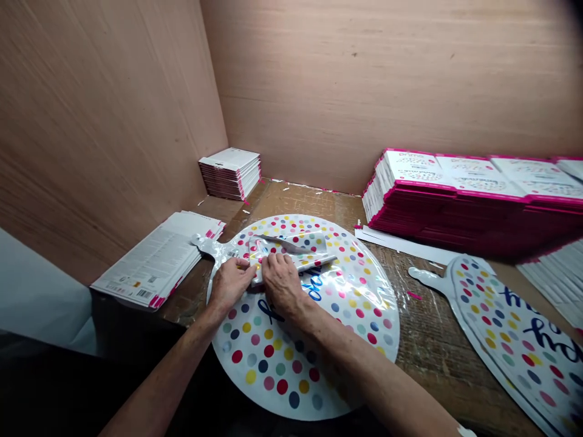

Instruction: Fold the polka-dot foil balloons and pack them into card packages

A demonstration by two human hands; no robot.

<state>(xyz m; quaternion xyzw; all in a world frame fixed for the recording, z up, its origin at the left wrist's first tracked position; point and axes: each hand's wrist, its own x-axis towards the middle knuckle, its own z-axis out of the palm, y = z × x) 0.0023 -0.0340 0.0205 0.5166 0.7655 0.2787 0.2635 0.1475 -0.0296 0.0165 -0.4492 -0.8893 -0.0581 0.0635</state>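
Left hand (232,280) has its thumb and fingertips drawn together on the left edge of a folded, clear-and-dotted foil piece (314,243); the right hand (282,280), fingers curled, bears down on the same piece just beside it, though whether it grips cannot be told. That piece lies on a round polka-dot foil balloon (350,303), spread flat on the table (291,200) with its tail toward the left. Printed cards (150,261) lie left, pink-edged packs (455,200) stand right, and more dotted balloons (514,346) lie nearer.
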